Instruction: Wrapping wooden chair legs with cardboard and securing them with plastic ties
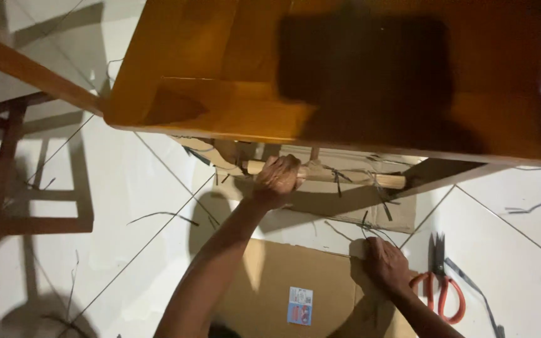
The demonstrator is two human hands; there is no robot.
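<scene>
A person's two bare arms reach forward over a white tiled floor (133,181), seen from above. The left hand (277,177) is stretched far ahead, arm nearly straight, its fingers curled tight around a pale round wooden rod (333,176). The rod lies level just under the front edge of a glossy orange-brown wooden chair (233,106), which fills the upper part of the view and carries a dark shadow across its smooth lacquered face. Thin dark strips (338,181) are wound and knotted around the rod to the right of the left hand, with loose ends hanging down.

The right hand (386,266) is nearer the body, below the rod and to its right. It rests palm down with fingers loosely spread on a flat sheet of brown cardboard (270,281), near the sheet's far edge; it grips nothing that can be seen. The cardboard lies on the floor below the rod and bears a small blue and white label (300,305).

Just right of the right hand lie scissors (439,285) with orange loop handles and dark blades pointing away from the body. More thin dark strips are scattered over the tiles around the cardboard. Left of the chair stands a darker wooden frame (14,163) of plain straight bars.
</scene>
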